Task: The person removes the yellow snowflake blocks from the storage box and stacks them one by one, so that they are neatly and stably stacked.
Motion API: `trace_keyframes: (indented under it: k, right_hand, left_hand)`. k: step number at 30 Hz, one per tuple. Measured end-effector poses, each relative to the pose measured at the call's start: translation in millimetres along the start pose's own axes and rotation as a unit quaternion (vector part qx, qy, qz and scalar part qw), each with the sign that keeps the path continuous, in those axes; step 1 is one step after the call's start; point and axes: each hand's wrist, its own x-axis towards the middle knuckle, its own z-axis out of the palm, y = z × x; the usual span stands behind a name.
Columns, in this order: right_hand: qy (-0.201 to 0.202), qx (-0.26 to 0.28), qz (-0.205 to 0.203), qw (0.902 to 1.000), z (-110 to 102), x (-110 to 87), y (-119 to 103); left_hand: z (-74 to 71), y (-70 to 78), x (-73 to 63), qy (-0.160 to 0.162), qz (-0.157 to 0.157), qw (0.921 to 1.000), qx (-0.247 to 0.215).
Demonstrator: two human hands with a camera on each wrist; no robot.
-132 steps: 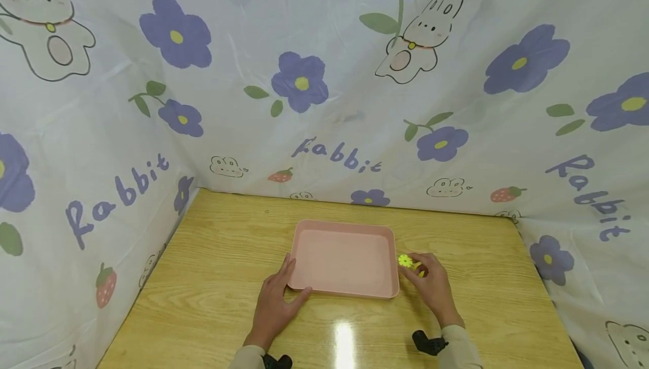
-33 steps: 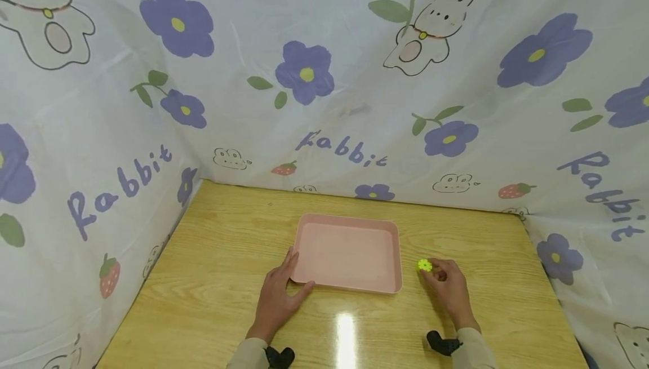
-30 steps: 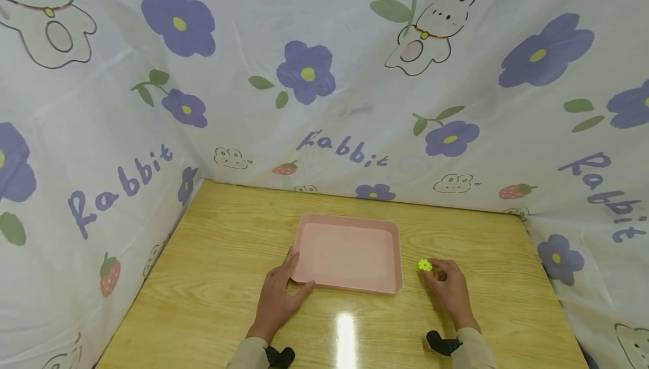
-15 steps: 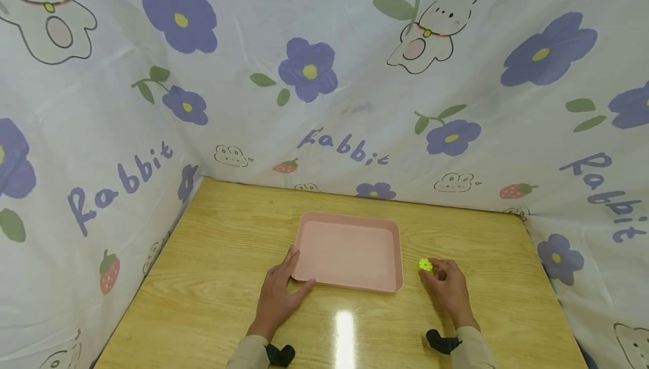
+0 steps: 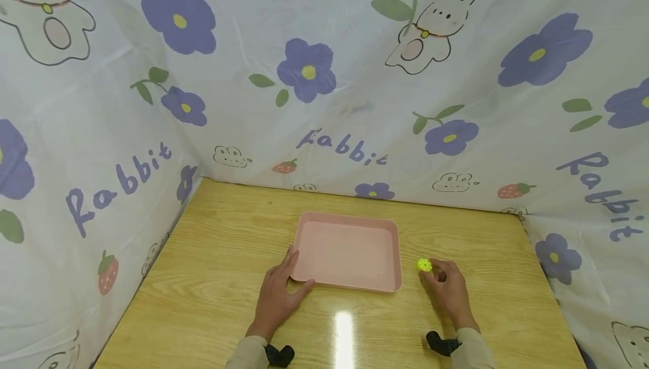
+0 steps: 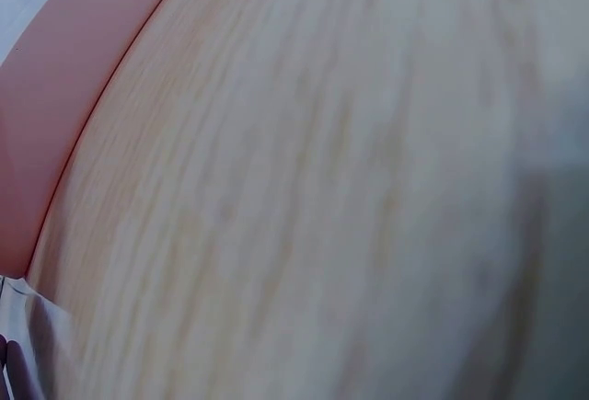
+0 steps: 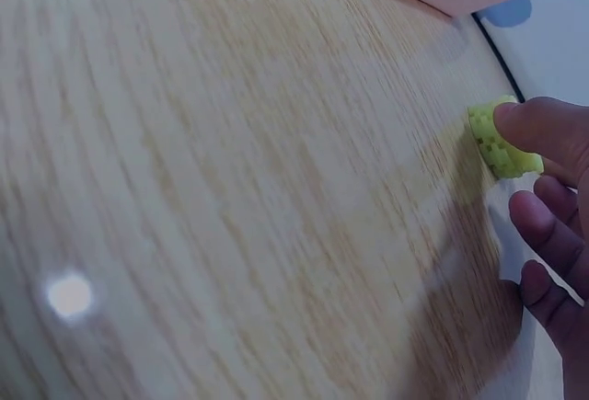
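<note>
A shallow pink rectangular tray [image 5: 350, 250] lies on the table with nothing inside it. My left hand [image 5: 278, 293] rests at its near left corner, fingers along the left side and thumb by the front edge. To the right of the tray, my right hand [image 5: 452, 291] pinches a short stack of bright yellow-green notched plastic discs [image 5: 424, 265] between thumb and forefinger. In the right wrist view the stacked discs [image 7: 497, 147] show several toothed layers, close over the wood. The other fingers of that hand are loosely bent.
A pale wooden table [image 5: 203, 301] bears everything, with a bright light reflection near its front. White curtains [image 5: 243, 36] printed with rabbits and purple flowers stand at the back and both sides. Black wrist mounts [image 5: 443, 343] sit at both cuffs.
Since the oldest frame my right hand has moved right, away from the tray's edge, with the yellow-green discs. Over the last second both hands have stayed still; the left remains at the tray.
</note>
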Motion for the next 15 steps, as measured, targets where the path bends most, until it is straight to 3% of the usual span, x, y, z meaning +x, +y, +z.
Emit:
trace_keyframes:
  k: [7, 15]
  right_hand:
    - [-0.012, -0.006, 0.006, 0.9999, -1.0, -1.1, -2.6]
    - [-0.014, -0.021, -0.017, 0.9995, -1.1, 2.3, -2.5]
  left_hand:
    - [-0.4, -0.9, -1.0, -0.008, -0.005, 1.0, -0.002]
    - [-0.2, -1.6, 0.0, -0.012, -0.013, 0.9998, 0.001]
